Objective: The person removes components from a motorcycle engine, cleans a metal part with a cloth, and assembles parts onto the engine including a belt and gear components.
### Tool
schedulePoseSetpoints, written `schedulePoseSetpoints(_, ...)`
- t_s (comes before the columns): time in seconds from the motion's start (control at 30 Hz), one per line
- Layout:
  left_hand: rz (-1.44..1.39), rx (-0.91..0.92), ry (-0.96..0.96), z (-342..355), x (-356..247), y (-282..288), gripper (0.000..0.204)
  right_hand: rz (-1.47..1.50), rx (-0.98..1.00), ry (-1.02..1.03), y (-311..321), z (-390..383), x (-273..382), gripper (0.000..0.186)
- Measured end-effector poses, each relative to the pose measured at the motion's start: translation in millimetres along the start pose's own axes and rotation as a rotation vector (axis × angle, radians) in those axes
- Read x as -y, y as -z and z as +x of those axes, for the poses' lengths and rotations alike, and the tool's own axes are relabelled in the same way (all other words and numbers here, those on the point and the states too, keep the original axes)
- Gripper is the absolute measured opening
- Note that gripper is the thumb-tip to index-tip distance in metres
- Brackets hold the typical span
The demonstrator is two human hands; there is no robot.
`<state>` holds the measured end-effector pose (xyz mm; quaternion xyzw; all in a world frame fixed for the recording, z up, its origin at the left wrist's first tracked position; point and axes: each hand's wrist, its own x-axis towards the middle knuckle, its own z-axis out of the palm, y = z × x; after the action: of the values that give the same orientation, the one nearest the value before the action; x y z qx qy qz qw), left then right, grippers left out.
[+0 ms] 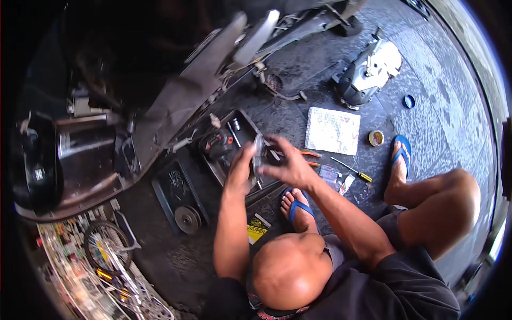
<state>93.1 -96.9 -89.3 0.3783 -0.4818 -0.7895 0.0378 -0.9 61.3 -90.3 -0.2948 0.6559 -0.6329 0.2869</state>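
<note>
Small clear plastic packet [259, 154] held up between both hands, above the black tool tray [246, 140] and in front of the raised knees. Left hand [241, 168] closed on the packet's lower edge; right hand [285, 162] pinching the upper side, fingers [273, 143] curled over the top. Contents too small to tell.

Judged light and limp — thin film, likely slippery, prone to crumple or tear rather than break. Best gripped at an edge or corner with fingertips, one hand steadying, the other pulling; a flat palm grip would probably let it slide.

Around: red-handled pliers [309, 154] and a yellow-handled screwdriver [353, 172] on the dark floor just right of the hands, white sheet [333, 129] beyond them, small round tin [376, 138] beside it. Round metal pulley [188, 218] in a second tray to the left — well apart. Blue sandals [296, 205] below the hands.
</note>
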Motion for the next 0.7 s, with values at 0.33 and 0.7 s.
schedulePoseSetpoints(0.33,0.285,-0.204,-0.352,70,-111,-109,0.052,0.987,-0.203,-0.062,37,118,30,0.078)
schedulePoseSetpoints(0.7,0.039,-0.152,-0.376,75,-112,-115,0.066,0.438,-0.706,-0.104,-13,183,48,0.08)
